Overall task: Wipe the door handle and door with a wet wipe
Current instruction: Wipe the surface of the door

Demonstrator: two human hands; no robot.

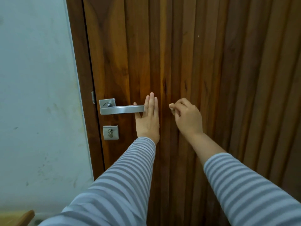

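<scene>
The brown wooden door (203,54) with vertical slats fills most of the view. Its brushed-metal lever handle (122,109) sticks out to the right from a square plate. My left hand (149,118) lies flat on the door at the lever's free end, fingers straight and pointing up, thumb passing behind the lever. It holds nothing. My right hand (187,116) hovers close to the door just right of it, fingers curled. They pinch a small pale wad, apparently the wet wipe (171,107), mostly hidden by the fingers.
A square keyhole plate (110,132) with a key in it sits below the handle. The dark door frame (84,79) and a smudged pale wall (37,95) are to the left. A wooden corner (24,217) shows at the bottom left.
</scene>
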